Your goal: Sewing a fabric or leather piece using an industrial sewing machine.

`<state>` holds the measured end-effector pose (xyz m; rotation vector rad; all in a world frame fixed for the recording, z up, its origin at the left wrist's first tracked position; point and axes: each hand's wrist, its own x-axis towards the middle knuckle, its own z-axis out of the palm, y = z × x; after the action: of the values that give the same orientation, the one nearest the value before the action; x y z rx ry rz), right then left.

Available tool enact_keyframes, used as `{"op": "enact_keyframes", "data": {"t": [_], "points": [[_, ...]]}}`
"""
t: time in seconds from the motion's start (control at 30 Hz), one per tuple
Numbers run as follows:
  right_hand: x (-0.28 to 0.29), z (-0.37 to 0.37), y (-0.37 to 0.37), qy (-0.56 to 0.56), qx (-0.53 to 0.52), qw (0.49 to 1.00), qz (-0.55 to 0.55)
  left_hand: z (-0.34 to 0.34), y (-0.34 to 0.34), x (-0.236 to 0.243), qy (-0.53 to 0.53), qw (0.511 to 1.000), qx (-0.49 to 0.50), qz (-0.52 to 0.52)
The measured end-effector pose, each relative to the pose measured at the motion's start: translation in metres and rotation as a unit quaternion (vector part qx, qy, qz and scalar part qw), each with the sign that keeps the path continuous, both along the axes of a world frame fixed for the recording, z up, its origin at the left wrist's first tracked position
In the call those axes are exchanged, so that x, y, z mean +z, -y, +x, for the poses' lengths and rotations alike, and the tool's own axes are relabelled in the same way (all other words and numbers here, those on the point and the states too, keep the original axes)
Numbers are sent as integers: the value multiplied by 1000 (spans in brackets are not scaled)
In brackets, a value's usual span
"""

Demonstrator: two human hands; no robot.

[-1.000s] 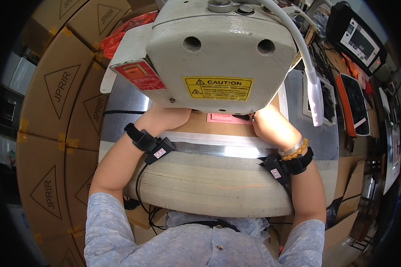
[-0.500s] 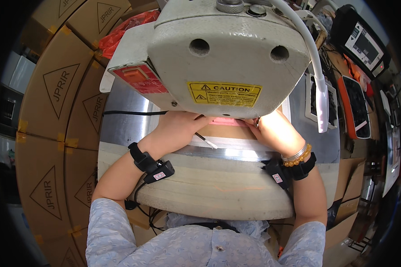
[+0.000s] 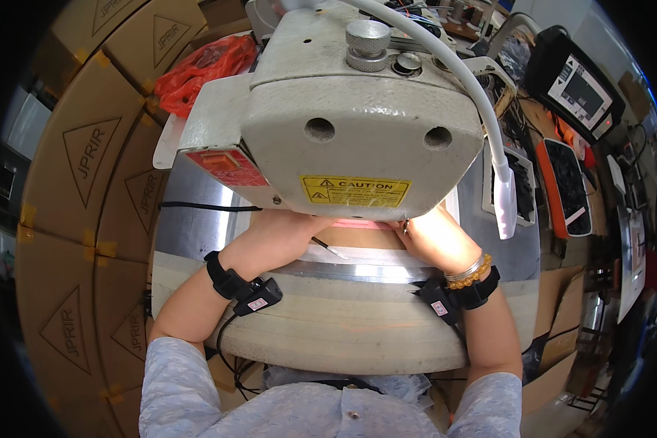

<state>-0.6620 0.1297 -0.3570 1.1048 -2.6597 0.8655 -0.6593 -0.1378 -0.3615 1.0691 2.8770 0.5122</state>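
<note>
A pale grey machine head [image 3: 365,153], which looks like a sewing machine, covers the work and hides my fingertips. My left hand [image 3: 281,237] curls under its edge, closed over a thin black cord [image 3: 212,207]. One stretch runs in from the left; a short black length with a pale tip [image 3: 332,250] pokes out below the hand. Opposite it, my right hand [image 3: 438,239] lies at the right end of a pink strip [image 3: 365,224], its fingers mostly hidden. Under the pink strip shows a brown surface [image 3: 369,238] bordered by white tape.
Stacked cardboard boxes [image 3: 77,157] line the left side. A red plastic bag [image 3: 204,73] sits behind the machine. A white lamp arm [image 3: 500,182] bends down at the right, near a control screen [image 3: 584,91] and an orange-edged device [image 3: 566,186]. Straps with black modules circle both wrists.
The view has shifted, so the machine head sits lower and more of its top shows. Both hands stay close to the same place on the work, more covered by the head.
</note>
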Motion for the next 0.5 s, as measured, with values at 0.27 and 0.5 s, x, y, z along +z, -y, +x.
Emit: {"op": "enact_keyframes", "data": {"t": [0.27,0.5], "points": [[-2,-2,5,1,-1,1000,-13,0,1,-4,-45,999,-3,22],[7,2,5,-8,-8,1000,4,-2,5,-8,-80,996,-28,-16]]}}
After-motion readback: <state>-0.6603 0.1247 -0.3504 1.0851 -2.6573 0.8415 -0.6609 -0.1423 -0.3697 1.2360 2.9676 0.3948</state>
